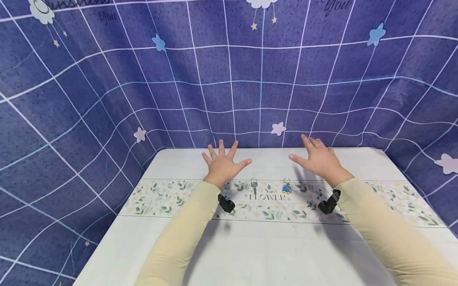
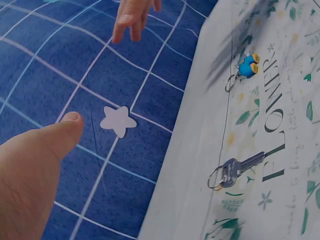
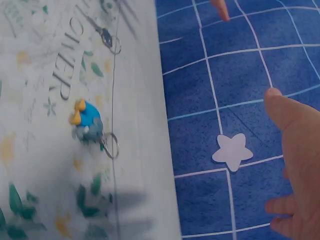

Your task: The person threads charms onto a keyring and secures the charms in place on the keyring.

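Note:
Both hands hover over the far half of a white table, holding nothing. My left hand has its fingers spread wide, palm down. My right hand is held out with its fingers extended and the thumb pointing left. Between them on the table lies a key with a metal ring, bare blade toward the printed word. To its right rests a keychain figure in blue, grey and yellow-orange, with a split ring attached. Neither hand touches these two things.
A floral printed band reading FLOWER crosses the white table. Blue grid-patterned curtain with star shapes hangs behind and along the sides. Black wrist straps sit over the cream sleeves.

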Motion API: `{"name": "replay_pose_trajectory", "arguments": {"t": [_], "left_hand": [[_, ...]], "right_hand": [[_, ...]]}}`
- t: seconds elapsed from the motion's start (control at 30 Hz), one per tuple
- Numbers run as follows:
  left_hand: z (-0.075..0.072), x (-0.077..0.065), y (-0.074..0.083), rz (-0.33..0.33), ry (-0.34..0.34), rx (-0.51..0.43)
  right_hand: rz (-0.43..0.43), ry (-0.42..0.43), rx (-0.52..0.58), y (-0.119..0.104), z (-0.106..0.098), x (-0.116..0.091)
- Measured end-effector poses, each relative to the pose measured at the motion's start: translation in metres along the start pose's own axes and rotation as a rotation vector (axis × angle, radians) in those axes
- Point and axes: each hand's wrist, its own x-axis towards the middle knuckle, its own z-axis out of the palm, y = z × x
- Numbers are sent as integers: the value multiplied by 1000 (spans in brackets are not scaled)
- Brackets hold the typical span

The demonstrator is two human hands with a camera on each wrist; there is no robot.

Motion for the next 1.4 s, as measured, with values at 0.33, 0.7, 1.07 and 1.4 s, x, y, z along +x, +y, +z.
{"name": "replay_pose_trajectory", "arguments": {"t": [0.33,0.7,1.07,1.4], "left_hand": [[30,8,-10,-24,41,-85],[56,3,-15,15,85,-255],[96,-4,-11,13,73,-333],[108,-10,-1,41,67,-356]], "right_hand": [[-30,122,229,11,39,1],[7,155,404,21,86,-6],[-5,153,433,22,115,-12],[-40,119,417,20,122,-12]]}}
